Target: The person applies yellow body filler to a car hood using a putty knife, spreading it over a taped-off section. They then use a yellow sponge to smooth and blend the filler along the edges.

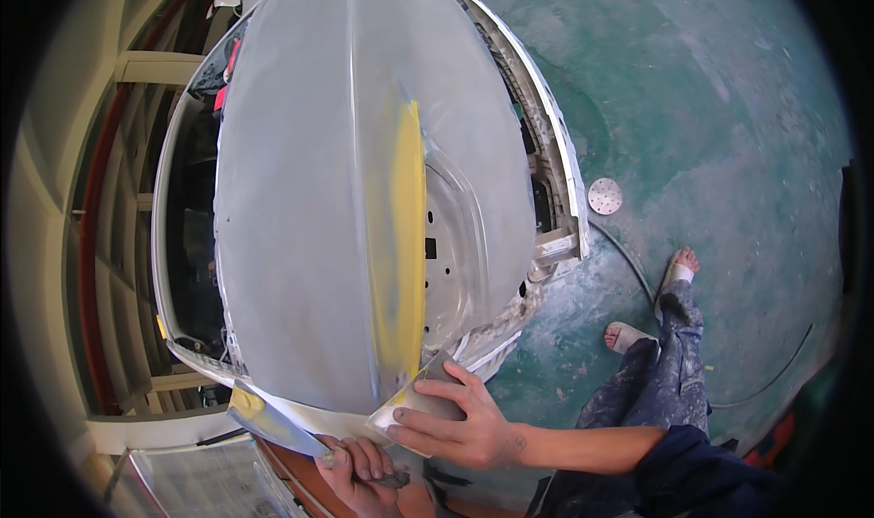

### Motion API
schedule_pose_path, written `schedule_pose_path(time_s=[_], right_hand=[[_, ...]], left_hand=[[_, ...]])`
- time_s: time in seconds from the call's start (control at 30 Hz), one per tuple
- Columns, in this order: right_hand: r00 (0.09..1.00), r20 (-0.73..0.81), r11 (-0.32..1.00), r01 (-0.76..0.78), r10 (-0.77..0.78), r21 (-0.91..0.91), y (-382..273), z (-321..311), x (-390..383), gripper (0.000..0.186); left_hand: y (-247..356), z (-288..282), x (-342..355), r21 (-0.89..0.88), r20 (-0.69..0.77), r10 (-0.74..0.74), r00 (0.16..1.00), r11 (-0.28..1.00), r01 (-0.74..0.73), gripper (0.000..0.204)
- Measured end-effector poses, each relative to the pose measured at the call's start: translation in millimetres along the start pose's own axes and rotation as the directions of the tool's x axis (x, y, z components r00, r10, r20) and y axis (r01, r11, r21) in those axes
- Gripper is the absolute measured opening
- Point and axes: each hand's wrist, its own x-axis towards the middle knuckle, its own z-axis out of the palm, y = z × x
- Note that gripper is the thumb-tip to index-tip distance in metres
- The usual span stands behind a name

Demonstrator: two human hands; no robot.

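In my left hand point(360, 477) is a putty knife point(273, 422), its wide grey-blue blade smeared with yellow filler at the far end. My fingers are curled around it near the lower edge of the view. My right hand point(464, 422) holds a flat grey spreader point(410, 418) with yellow smears, thumb and fingers spread over its face. The spreader's upper corner overlaps the near end of a yellow filler strip point(408, 245) on a dull grey car panel point(291, 199); whether it touches cannot be told. The strip runs along a crease beside a recess point(452, 290) with several holes.
A detached-looking white-edged trim section point(546, 126) lines the car's right side. On the green floor point(719, 136) lie a round perforated disc point(604, 196) and a grey hose point(628, 256). My dusty trousers and sandalled feet show at right. A framed structure point(114, 245) stands along the left.
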Motion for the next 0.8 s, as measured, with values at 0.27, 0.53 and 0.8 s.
schedule_pose_path(time_s=[0.27, 0.53, 0.8], right_hand=[[0.886, -0.412, 0.974, -0.160, 0.214, 0.162, 94.2, -38.7, 113.9, 0.052], [0.908, -0.394, 0.990, -0.121, 0.143, 0.078, 101.5, -26.0, 148.6, 0.049], [0.931, -0.317, 0.982, -0.190, 0.183, 0.008, 7.6, 38.7, 23.1, 0.043]], left_hand=[[7.3, -3.6, -4.6, 0.006, 0.031, -0.001, 1.000, 1.000, 0.001, 0.010], [8.0, -13.9, -8.8, 0.020, -0.055, -0.041, 0.998, 0.999, 0.042, 0.023], [5.3, -4.1, -5.4, 0.033, 0.042, -0.045, 0.998, 0.998, 0.044, 0.021]])
